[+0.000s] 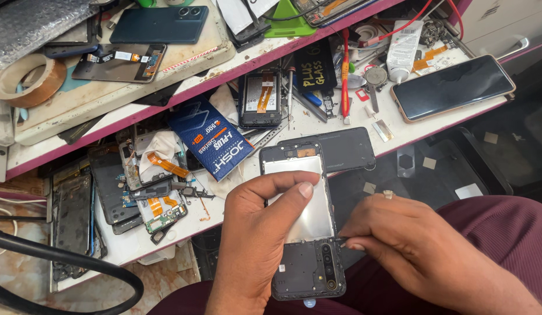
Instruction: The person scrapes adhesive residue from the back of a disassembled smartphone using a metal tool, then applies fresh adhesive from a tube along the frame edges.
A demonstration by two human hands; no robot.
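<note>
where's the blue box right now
In the head view the blue box lies left of centre on the white workbench, just up and left of the opened phone frame held in the left hand.

Even, fairly bright light is falling across the workbench (pixel 399 131), seemingly from above, and shadows are staying soft and short under the scattered parts. A pale sheen is showing on the metal plate of the opened phone (pixel 303 221), and a faint reflection is lying on the dark screen of the intact phone (pixel 453 87) (upper right). The centre is reading sharp; the corners are softening slightly, and the straight shelf edges are bowing a little toward the frame's borders.
</note>
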